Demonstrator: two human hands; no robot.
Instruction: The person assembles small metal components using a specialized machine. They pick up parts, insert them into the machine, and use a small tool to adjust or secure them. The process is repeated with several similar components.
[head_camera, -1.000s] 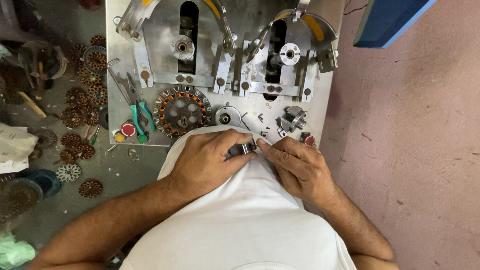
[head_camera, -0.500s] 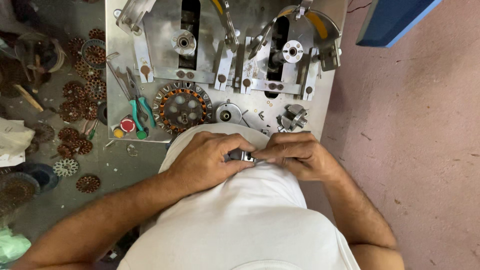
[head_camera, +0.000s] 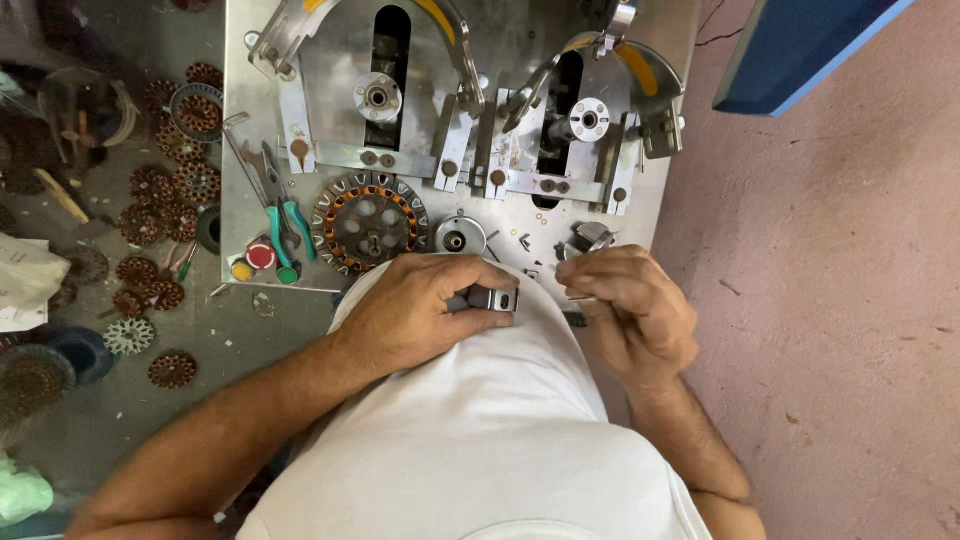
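My left hand (head_camera: 415, 310) is closed around a small dark metal block (head_camera: 492, 299), held against my white shirt just below the front edge of the metal machine plate (head_camera: 255, 190). Right of it, my right hand (head_camera: 630, 310) has its fingers curled and pinches a thin metal pin (head_camera: 580, 299); what else it holds I cannot tell. A small gap separates the two hands. A round wound stator (head_camera: 368, 224) with copper coils lies on the plate just above my left hand, next to a small silver round part (head_camera: 459, 236).
Two winding fixtures (head_camera: 385, 95) (head_camera: 590, 120) stand at the back of the plate. Green-handled pliers (head_camera: 285, 225) and red and yellow buttons (head_camera: 252, 262) sit at its left. Several stators (head_camera: 160, 210) litter the grey table at left. Pink floor (head_camera: 830, 300) lies right.
My hands were joined on the metal block a second ago; now they have come apart, the right one moving rightwards with the pin. The camera has shifted slightly.
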